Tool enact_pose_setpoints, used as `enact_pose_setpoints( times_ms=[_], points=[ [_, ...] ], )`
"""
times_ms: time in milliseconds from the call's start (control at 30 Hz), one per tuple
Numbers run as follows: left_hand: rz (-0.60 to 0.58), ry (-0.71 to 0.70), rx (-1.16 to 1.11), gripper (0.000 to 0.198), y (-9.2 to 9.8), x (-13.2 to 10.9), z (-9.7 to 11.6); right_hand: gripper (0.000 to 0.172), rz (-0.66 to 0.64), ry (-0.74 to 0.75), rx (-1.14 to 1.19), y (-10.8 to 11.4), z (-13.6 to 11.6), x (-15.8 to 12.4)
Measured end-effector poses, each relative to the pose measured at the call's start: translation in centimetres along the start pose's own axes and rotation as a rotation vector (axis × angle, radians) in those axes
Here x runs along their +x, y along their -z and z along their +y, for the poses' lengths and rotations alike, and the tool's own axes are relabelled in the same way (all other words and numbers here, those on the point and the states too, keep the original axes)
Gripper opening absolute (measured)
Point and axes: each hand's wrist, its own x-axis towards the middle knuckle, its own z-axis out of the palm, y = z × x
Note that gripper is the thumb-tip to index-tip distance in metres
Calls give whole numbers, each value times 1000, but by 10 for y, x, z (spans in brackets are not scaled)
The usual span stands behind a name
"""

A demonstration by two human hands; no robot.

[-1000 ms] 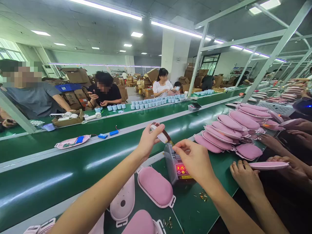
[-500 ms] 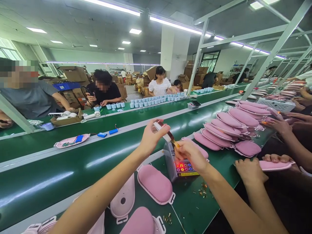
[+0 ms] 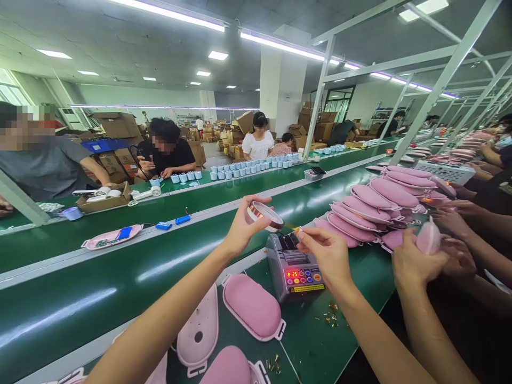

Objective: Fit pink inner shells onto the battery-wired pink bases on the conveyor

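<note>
My left hand [image 3: 245, 226] grips a roll of amber tape [image 3: 265, 216] by its near side, above the green bench. From the roll a short strip of tape [image 3: 295, 229] runs to my right hand [image 3: 323, 249], whose thumb and finger pinch its end. Just below both hands stands a grey tape dispenser [image 3: 294, 266] with a red lit display and coloured buttons. A pink padded case [image 3: 253, 308] lies in front of the dispenser, and beside it a pale pink shell [image 3: 199, 328] with a dark round hole.
Pink cases [image 3: 362, 213] are heaped to the right, where a co-worker's hands hold another pink case [image 3: 429, 237]. Tape scraps [image 3: 332, 314] lie near the front edge. An opened pink case with a circuit board [image 3: 114, 237] and blue batteries [image 3: 164, 226] sits across the belt [image 3: 160, 266].
The roll has turned to show its open ring, and my right hand has moved slightly right with the tape end. The co-worker's hands have raised a pink case.
</note>
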Motion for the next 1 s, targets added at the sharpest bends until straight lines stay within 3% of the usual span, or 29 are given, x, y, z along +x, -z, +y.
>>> enact_pose_setpoints(
  times_ms=[100, 200, 367, 500, 633, 833, 1000],
  points=[
    [-106, -7, 109, 62, 9, 12, -22, 54, 68, 61, -89, 11, 4, 15],
    [-189, 6, 175, 70, 11, 26, -48, 45, 34, 134, -251, 24, 4, 37],
    [-322, 16, 333, 83, 9, 44, -86, 15, -131, 279, -614, 39, -3, 72],
    [-372, 13, 472, 95, 13, 57, -105, 13, -338, 379, -839, 41, -3, 81],
    [-422, 5, 555, 99, 13, 69, -110, 15, -419, 432, -944, 33, -1, 76],
    [-515, 36, 564, 89, 12, 80, -104, 16, -366, 456, -934, 27, 0, 80],
    [-522, 50, 543, 94, 11, 80, -107, 19, -349, 460, -851, 31, 0, 89]
  ],
)
